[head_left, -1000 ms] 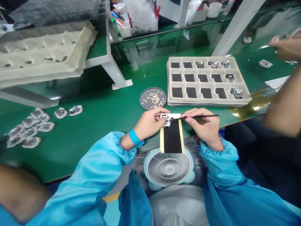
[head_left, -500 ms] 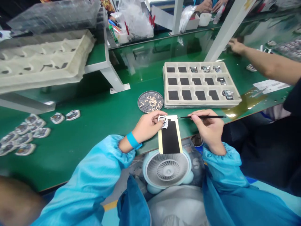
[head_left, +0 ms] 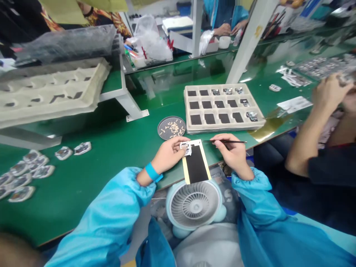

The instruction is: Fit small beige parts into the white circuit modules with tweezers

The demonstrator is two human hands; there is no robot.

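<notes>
My left hand (head_left: 170, 152) is closed on a small white-framed electronic part (head_left: 185, 148), thumb on its near side. Below that part lies a sheet of black pads with yellow edges (head_left: 198, 165), its lower end reaching past the table edge. Between thumb and fingers of my right hand (head_left: 231, 151) is a pair of black tweezers (head_left: 235, 141), tips pointing left toward the sheet's top corner. A round grey dish (head_left: 171, 128) with many tiny tan pieces sits just beyond my left hand.
A cream compartment tray (head_left: 225, 128) holds black pads and several parts. White-cased parts (head_left: 43, 171) lie at left, near a raised shelf with another tray (head_left: 91, 92). A round fan (head_left: 196, 205) is at my lap. A co-worker's arm (head_left: 314, 122) is at right.
The view has shifted, so the table things sit farther left and mostly lower. The co-worker's arm at right has drawn back and bent upward. Both my hands keep their holds.
</notes>
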